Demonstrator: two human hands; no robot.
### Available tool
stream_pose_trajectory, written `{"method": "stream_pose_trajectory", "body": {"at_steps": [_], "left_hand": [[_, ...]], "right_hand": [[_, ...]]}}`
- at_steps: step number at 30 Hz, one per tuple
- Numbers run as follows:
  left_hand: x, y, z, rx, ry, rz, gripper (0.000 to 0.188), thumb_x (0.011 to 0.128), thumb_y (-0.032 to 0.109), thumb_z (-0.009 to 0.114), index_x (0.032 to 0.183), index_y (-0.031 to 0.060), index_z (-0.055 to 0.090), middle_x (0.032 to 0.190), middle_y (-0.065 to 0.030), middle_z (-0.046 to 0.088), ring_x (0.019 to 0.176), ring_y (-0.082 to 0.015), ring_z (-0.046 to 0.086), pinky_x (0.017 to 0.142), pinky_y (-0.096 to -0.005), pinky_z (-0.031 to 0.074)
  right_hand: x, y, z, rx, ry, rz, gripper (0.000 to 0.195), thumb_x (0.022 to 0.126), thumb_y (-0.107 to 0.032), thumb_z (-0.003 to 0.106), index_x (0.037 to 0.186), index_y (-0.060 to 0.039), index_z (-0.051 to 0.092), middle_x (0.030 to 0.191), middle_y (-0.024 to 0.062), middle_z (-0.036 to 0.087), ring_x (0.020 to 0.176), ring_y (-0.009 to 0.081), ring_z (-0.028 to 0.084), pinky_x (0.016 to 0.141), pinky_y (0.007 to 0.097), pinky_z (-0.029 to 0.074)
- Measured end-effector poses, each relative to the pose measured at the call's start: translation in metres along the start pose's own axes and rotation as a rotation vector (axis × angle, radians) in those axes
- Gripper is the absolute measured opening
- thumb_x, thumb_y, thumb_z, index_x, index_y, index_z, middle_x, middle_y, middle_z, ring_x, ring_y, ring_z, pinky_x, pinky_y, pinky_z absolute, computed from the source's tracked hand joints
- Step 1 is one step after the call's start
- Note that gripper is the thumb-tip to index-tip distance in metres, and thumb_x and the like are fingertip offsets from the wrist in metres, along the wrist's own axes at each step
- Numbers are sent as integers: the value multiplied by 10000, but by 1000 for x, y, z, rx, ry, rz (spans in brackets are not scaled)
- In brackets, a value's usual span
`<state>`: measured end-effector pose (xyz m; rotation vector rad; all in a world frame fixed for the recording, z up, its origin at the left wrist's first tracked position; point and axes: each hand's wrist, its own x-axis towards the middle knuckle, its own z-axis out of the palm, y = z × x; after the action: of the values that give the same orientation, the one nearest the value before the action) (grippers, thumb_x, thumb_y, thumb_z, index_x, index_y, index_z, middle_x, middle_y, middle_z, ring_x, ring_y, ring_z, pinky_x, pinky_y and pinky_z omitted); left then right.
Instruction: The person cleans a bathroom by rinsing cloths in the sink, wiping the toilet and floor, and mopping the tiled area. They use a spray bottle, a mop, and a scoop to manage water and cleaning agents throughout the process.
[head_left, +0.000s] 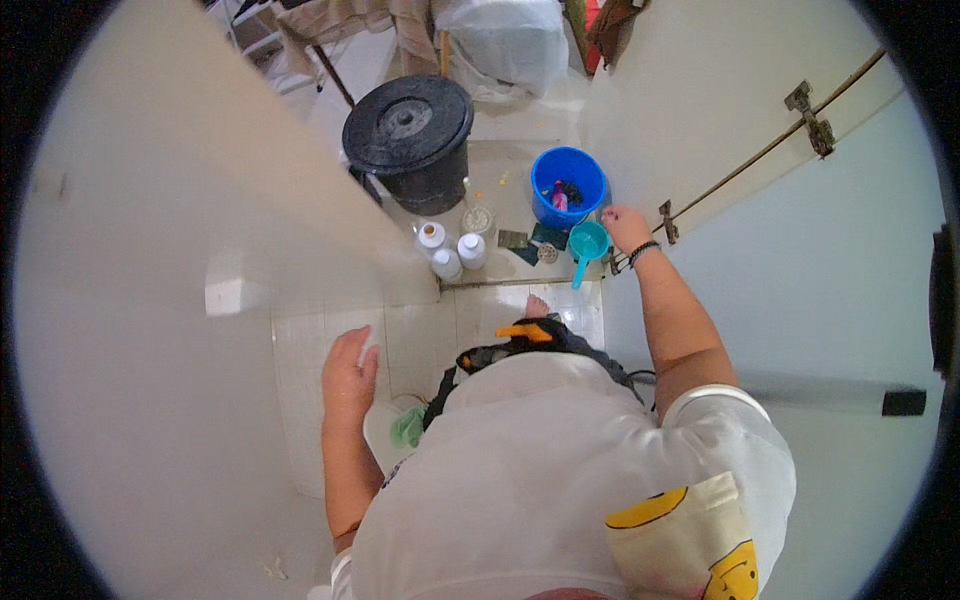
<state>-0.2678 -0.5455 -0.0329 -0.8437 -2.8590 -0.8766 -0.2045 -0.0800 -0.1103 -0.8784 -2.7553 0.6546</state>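
My left hand (350, 375) hangs in the air over the tiled floor, its fingers apart and nothing in it. My right hand (627, 228) is beside a blue plastic bucket (541, 201) and a turquoise plastic dipper (588, 241); its fingers are curled, and whether they touch or hold anything is unclear. Inside the bucket lie a pink bottle (559, 198) and a dark item. Left of the dipper, dark green pads (551, 236) and a round drain cover (548, 253) lie on the ledge. Several white bottles (472, 251) stand further left, near a round, pale slotted disc (477, 220).
A black lidded bin (427, 176) stands beyond the bottles. A pale wall (322, 225) rises on the left; a door with rusty hinges (670, 222) is on the right. A raised edge (517, 283) borders the tiled floor (420, 330). A green plastic bag (409, 427) is near my left forearm.
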Motion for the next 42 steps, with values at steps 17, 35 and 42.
{"method": "stream_pose_trajectory", "body": {"at_steps": [17,35,42], "left_hand": [[127,-26,239,57,-937,-228,283,773,202,519,1015,58,549,984,-141,550,920,-292,520,825,-364,403],[-93,-140,176,262,-1299,-815,222,780,171,454,924,46,569,978,-108,568,922,-229,533,763,-339,456],[-126,-89,166,278,-1198,-463,287,835,244,402,949,46,576,990,-126,565,930,-274,527,805,-361,427]], "right_hand": [[-12,284,315,-136,-863,523,377,752,-268,457,1099,-131,509,1140,138,485,1043,268,474,883,362,381],[34,313,423,-192,-707,547,324,770,-269,480,1048,-118,545,1095,71,532,994,248,508,847,397,376],[17,228,300,-715,-1338,-91,349,776,-307,486,1079,-143,545,1186,47,472,1074,228,465,942,421,296]]}}
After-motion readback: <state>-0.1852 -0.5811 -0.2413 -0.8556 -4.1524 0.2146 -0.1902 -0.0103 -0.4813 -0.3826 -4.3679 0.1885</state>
